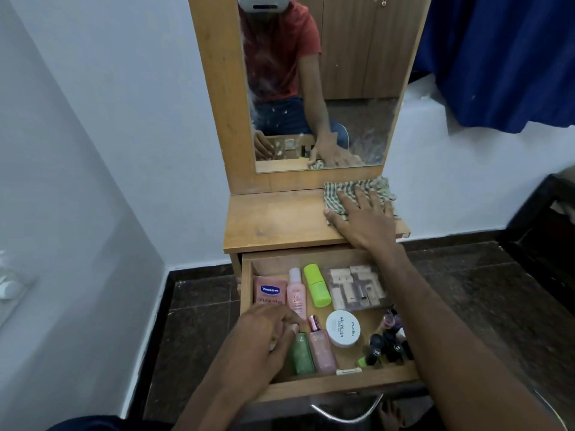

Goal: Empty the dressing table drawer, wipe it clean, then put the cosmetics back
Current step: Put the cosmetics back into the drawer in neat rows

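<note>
The wooden drawer (339, 387) stands pulled open below the dressing table top (273, 219). Inside lie a pink Vaseline tube (270, 290), a pink spray bottle (296, 290), a lime-green bottle (316, 284), a clear eyeshadow palette (354, 287), a white nail polish remover tub (343, 328), a glittery pink bottle (322, 346), a green bottle (300, 356) and several dark nail polish bottles (385, 343). My left hand (267, 334) reaches into the drawer's left side, fingers curled over the green bottle's cap. My right hand (364, 219) lies flat on a checked cloth (339, 191) on the table top.
A mirror (317, 82) in a wooden frame rises behind the table top and reflects me. A white wall lies to the left, a blue curtain (504, 57) at the upper right, dark furniture (547, 219) at the right. The floor is dark tile. A metal drawer handle (348, 413) sticks out in front.
</note>
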A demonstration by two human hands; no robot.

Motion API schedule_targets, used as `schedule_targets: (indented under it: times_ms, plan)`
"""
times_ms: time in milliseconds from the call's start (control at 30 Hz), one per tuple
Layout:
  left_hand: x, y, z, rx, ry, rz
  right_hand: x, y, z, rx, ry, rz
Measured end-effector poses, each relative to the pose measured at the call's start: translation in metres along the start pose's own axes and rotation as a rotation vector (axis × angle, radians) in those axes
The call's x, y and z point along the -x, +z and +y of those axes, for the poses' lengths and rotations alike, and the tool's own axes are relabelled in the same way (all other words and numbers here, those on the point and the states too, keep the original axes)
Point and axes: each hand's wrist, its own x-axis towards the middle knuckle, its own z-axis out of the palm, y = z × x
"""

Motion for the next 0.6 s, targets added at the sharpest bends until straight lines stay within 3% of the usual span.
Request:
schedule_targets:
  times_ms: [267,433,600]
  plan:
    - [0.006,-0.009,0.009,-0.039,0.107,0.065,0.009,-0.015,0.003,-0.003,-0.034,-0.095]
    - [0.006,-0.006,0.009,-0.111,0.104,0.085,0.068,-0.021,0.007,-0.061,-0.124,0.031]
    - [0.008,-0.001,0.013,-0.272,0.056,0.176,0.146,-0.028,0.019,-0.066,-0.133,0.054]
